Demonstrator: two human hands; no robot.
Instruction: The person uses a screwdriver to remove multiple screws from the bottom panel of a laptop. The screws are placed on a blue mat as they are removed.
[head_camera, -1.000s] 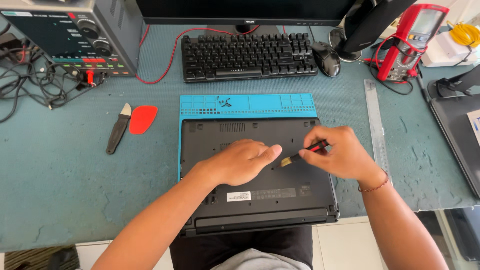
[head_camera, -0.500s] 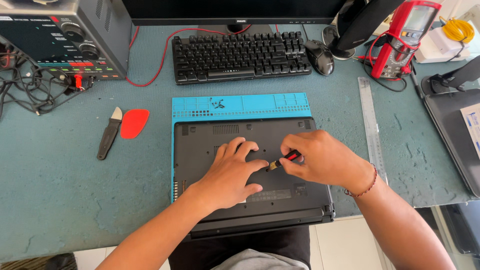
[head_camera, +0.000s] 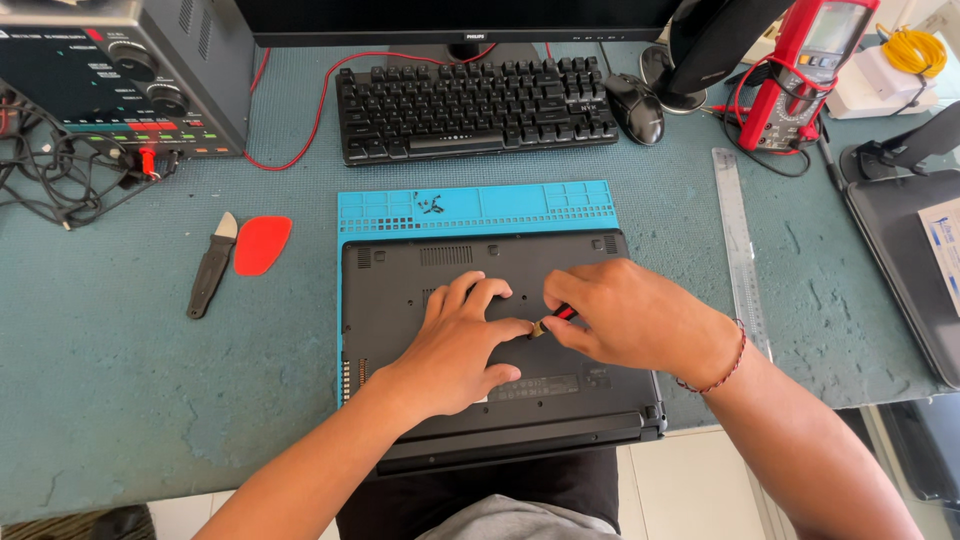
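Change since half a second ago: both hands sit slightly lower and more central over the laptop, the two now meeting fingertip to fingertip. Left to right: black pry knife (head_camera: 211, 268) and red triangular pick (head_camera: 262, 244), lying side by side on the green bench mat (head_camera: 120, 400), well apart from the hands. Blue silicone work mat (head_camera: 470, 205), far edge showing a small cluster of dark screws (head_camera: 432, 206). Black laptop (head_camera: 400, 290), bottom side up on the blue mat, long axis left to right, near edge overhanging the bench. Left hand (head_camera: 455, 350), palm down on the laptop base, fingers spread, index fingertip touching the tool tip. Small screwdriver (head_camera: 552, 320), red-and-black handle, mostly hidden; long axis slanting, tip pointing left and near, down onto the laptop's centre. Right hand (head_camera: 630, 320), fingers curled together, pinching the screwdriver. Steel ruler (head_camera: 738, 240), lying near to far on the right.
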